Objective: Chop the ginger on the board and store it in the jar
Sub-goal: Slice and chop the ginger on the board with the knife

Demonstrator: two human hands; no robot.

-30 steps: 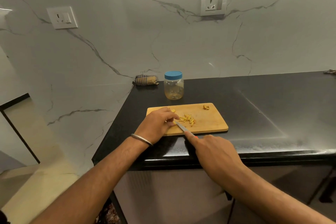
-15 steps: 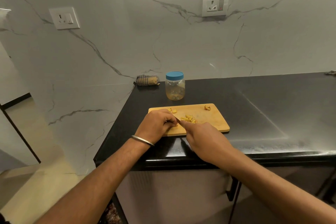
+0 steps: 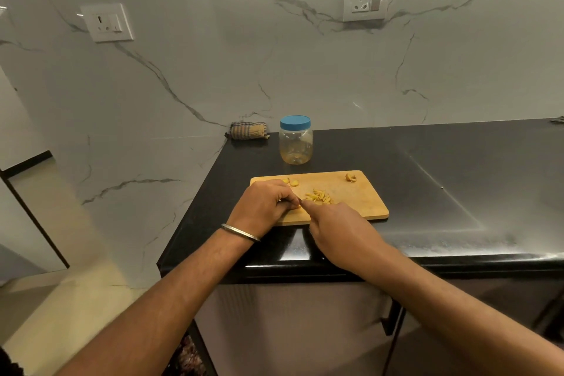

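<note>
Meeting at the near left part of the board [image 3: 363, 204], the left hand [image 3: 262, 207] and right hand [image 3: 338, 229] almost touch at the fingertips; left fingers are curled, pinching a small ginger piece, while the right hand's grip is hidden by its back, so what it holds cannot be told. Chopped ginger [image 3: 319, 196] lies just beyond the right fingertips, nearer that hand. Jar [image 3: 296, 140], lid on, stands behind the board.

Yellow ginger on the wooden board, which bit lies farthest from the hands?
The lone curled ginger piece near the board's far right corner; the chopped pile lies beside the hands.
</note>
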